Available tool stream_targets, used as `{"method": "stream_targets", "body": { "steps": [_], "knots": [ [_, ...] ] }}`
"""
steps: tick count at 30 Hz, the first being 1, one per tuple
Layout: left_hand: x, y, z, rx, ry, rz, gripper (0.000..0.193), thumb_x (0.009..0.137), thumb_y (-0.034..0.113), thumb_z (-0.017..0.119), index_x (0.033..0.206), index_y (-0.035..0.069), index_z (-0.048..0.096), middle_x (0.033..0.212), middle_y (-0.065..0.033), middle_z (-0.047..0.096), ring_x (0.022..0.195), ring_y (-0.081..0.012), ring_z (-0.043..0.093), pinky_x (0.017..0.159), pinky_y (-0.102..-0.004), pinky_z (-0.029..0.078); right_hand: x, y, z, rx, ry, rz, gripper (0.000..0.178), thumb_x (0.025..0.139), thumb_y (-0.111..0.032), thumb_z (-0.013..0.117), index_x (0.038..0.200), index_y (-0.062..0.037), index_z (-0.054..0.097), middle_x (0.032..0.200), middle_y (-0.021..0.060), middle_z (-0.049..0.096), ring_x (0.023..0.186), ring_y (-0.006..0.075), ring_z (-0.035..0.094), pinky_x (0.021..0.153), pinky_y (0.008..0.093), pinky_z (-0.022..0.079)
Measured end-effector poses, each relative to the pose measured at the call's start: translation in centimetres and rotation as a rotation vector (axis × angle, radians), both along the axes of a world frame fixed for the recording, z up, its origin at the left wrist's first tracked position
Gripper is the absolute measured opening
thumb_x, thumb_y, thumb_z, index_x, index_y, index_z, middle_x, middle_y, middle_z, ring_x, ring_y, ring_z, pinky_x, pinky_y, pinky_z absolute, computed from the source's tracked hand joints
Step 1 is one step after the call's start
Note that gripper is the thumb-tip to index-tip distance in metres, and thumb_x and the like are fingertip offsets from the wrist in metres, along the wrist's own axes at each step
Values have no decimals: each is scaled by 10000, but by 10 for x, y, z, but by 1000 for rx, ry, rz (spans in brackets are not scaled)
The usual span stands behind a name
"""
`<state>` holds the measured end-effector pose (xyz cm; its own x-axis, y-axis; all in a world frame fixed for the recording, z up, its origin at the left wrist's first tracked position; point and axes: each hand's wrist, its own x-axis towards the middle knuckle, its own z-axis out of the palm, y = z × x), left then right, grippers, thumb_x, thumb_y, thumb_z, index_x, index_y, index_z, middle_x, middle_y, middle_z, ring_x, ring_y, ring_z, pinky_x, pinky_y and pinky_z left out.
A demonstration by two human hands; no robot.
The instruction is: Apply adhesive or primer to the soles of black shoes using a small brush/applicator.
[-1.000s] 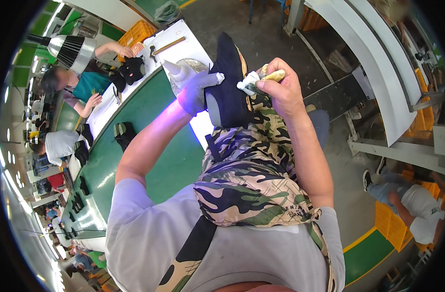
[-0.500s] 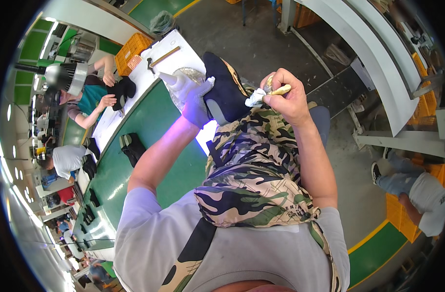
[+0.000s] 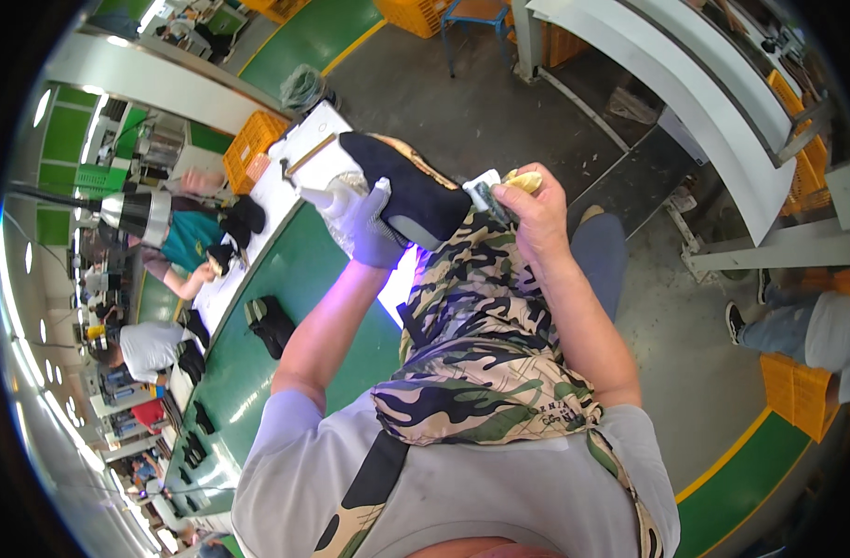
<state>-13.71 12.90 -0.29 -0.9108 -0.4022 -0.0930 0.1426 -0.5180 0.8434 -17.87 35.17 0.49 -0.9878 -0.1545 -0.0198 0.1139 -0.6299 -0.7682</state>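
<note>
My left hand (image 3: 374, 232), in a grey glove, is closed round a black shoe (image 3: 402, 191) with its pale underside edge turned up and away. Its toe end lies just above my camouflage apron (image 3: 471, 372). To the right of the shoe, my bare right hand (image 3: 541, 212) pinches a crumpled white cloth (image 3: 482, 193) with dark patches. A yellowish, flattened piece (image 3: 525, 180) sticks out of the same fingers; its kind is unclear. The cloth's tip is close to the shoe; contact is hard to tell. A white nozzle bottle (image 3: 325, 199) stands behind my left hand.
A wooden-handled hammer (image 3: 311, 156) lies on the white bench edge (image 3: 299, 139). Black shoes (image 3: 271, 325) sit on the green belt (image 3: 332, 339) at left. A co-worker's hand (image 3: 202, 272) holds a shoe beyond a lamp (image 3: 144, 217). An orange crate (image 3: 251, 144) stands behind.
The shoe has tipped leftward in my left hand. My right hand has turned, so the yellowish piece now shows broader. The co-worker's hands have moved apart.
</note>
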Motion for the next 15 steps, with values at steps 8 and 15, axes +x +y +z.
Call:
{"method": "stream_targets", "body": {
  "steps": [8,15],
  "knots": [
    [-21,19,48,-417,59,-108,507,792,130,626,1251,-45,501,1120,-105,612,1001,-232,609,904,-352,487,-19,8,-16,-111,-146,10,193,741,-24,735,819,-77,567,757,12,599,669,105,575,607,246,463],
    [-92,98,164,-474,314,-190,499,772,137,669,1218,-20,508,1072,-82,616,976,-198,606,874,-327,495,-42,54,-61,-307,-313,-116,143,823,-94,665,911,-106,553,801,10,623,707,125,602,603,287,459]
  ]
}}
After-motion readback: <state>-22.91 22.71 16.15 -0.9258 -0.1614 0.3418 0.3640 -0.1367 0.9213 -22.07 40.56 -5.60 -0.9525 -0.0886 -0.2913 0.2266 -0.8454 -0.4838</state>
